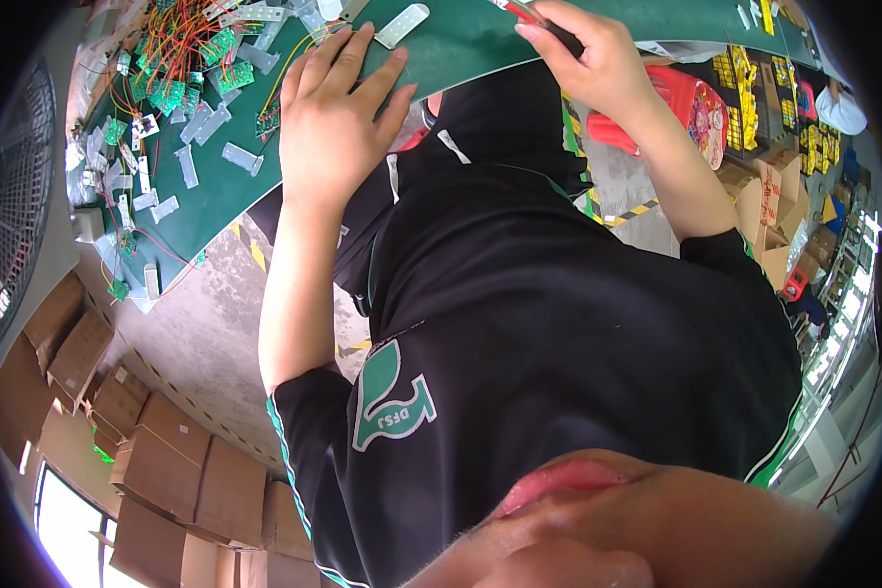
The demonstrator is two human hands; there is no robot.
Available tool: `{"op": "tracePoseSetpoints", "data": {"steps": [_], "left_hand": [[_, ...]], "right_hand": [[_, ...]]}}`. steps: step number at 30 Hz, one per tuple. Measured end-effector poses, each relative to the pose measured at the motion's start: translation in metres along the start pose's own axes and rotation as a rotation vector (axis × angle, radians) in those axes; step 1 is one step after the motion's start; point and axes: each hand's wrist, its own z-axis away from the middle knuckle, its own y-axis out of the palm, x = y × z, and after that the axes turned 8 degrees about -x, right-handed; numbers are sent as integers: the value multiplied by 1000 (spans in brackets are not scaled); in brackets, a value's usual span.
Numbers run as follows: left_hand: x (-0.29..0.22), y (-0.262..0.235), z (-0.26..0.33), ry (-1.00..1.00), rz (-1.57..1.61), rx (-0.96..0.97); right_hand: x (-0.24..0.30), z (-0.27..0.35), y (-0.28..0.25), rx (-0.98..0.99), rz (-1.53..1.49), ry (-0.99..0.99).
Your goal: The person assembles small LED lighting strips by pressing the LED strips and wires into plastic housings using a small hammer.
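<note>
My left hand (pixel 331 113) lies flat on the green work mat (pixel 461 44), fingers apart and holding nothing. A small green circuit board (pixel 269 120) with yellow wires sits just left of it, and a clear plastic strip (pixel 402 24) lies beyond the fingertips. My right hand (pixel 590 61) is closed around a thin tool with a red and black handle (pixel 539 22), held over the mat's near edge. My black shirt fills the middle of the view below both arms.
A heap of green circuit boards with red and yellow wires (pixel 181 59) and several clear plastic strips (pixel 188 162) cover the mat's left part. Cardboard boxes (pixel 167 451) stand on the floor at left. At right are a red basket (pixel 691 98), yellow parts (pixel 740 83) and another person (pixel 841 110).
</note>
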Motion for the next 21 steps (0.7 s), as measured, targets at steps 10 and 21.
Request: {"op": "tracePoseSetpoints", "data": {"steps": [10, 21], "left_hand": [[-4, 3, 5, -11, 14, 8], [6, -11, 2, -57, 282, -80]], "right_hand": [[18, -25, 17, 214, -2, 144], [32, -61, 58, 403, 64, -2]]}}
